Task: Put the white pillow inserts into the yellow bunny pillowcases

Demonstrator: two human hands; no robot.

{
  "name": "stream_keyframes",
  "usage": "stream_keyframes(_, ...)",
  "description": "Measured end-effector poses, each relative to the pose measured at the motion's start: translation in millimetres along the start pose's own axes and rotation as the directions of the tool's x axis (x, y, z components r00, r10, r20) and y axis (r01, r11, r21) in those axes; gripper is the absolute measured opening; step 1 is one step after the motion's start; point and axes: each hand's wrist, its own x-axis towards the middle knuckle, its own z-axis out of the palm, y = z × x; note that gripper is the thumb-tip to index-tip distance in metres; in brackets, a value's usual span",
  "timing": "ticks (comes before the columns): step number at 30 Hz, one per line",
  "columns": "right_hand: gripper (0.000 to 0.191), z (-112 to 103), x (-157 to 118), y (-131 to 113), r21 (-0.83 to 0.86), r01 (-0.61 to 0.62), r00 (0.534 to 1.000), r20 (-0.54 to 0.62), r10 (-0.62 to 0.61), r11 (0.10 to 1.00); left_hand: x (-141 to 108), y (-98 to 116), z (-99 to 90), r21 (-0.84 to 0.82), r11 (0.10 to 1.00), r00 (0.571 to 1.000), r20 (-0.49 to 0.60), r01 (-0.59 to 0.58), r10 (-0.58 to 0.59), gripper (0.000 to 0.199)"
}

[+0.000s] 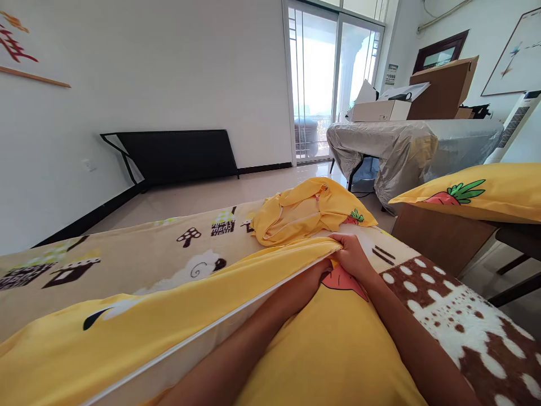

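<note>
A long yellow cloth [181, 304] with a white edge stretches from the lower left to the middle of the view. At its far end my right hand [350, 254] is closed on the edge of the cloth. Just beside it my left hand [315, 279] is partly under that edge, its fingers mostly hidden by the cloth. Below both hands lies a yellow pillow [333, 349] with a pink carrot print. A crumpled yellow cover [291, 214] with a small carrot print rests beyond my hands on the patterned blanket [169, 242].
Another yellow pillow [499, 192] lies on a dark support at the right. Behind stands a plastic-covered table [389, 141] with an open cardboard box [443, 90] and a white box [380, 110]. A black folded frame [177, 155] leans near the left wall.
</note>
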Motion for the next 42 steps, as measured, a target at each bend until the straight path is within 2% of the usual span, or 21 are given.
stream_keyframes(7,0.027,-0.1,-0.9,1.1,-0.066,0.023,0.999,0.034,-0.021,0.998,-7.9,-11.3,4.2,-0.113,0.993,0.997,-0.058,0.039,-0.045,0.034)
stream_keyframes(11,0.025,0.4,-0.4,2.3,-0.036,0.005,0.999,0.051,-0.003,0.999,-7.8,-7.0,4.9,-0.048,0.993,0.979,-0.168,0.106,-0.112,0.039)
stream_keyframes(16,0.016,1.2,-0.1,3.5,-0.044,-0.01,0.999,0.038,0.012,0.999,-9.8,-7.8,4.1,-0.007,0.997,0.981,-0.18,0.077,-0.077,0.042)
stream_keyframes(20,0.011,1.5,-0.4,3.6,-0.03,-0.018,0.999,0.042,0.019,0.999,-8.4,-9.1,2.9,-0.016,0.981,0.953,-0.235,0.191,-0.19,0.042)
stream_keyframes(25,0.01,0.1,-1.2,-0.6,-0.001,-0.039,0.998,0.043,0.039,0.999,-5.9,-7.9,1.6,-0.015,0.971,0.946,-0.221,0.238,-0.235,0.051)
stream_keyframes(28,0.01,-0.3,-1.3,-0.5,0.002,-0.048,0.997,0.055,0.048,0.999,-5.5,-10.3,1.4,-0.037,0.964,0.941,-0.211,0.262,-0.264,0.047)
stream_keyframes(32,0.008,0.8,-0.8,3.4,-0.02,-0.035,0.999,0.035,0.036,0.999,-5.7,-14.4,0.9,-0.098,0.958,0.918,-0.274,0.271,-0.288,0.039)
stream_keyframes(37,0.011,0.5,-0.6,4.1,-0.042,-0.023,0.999,0.031,0.024,0.999,-5.2,-13.4,0.2,-0.199,0.95,0.928,-0.239,0.242,-0.287,0.042)
stream_keyframes(39,0.014,-0.1,-0.8,2.8,-0.054,-0.015,0.999,0.039,0.017,0.998,-4.2,-14.3,-0.3,-0.294,0.932,0.936,-0.214,0.211,-0.28,0.044)
stream_keyframes(42,0.017,-0.6,-1.2,1.6,-0.072,0.002,0.999,0.04,0.001,0.997,-2.5,-17.9,-1.6,-0.487,0.859,0.947,-0.17,0.16,-0.273,0.052)
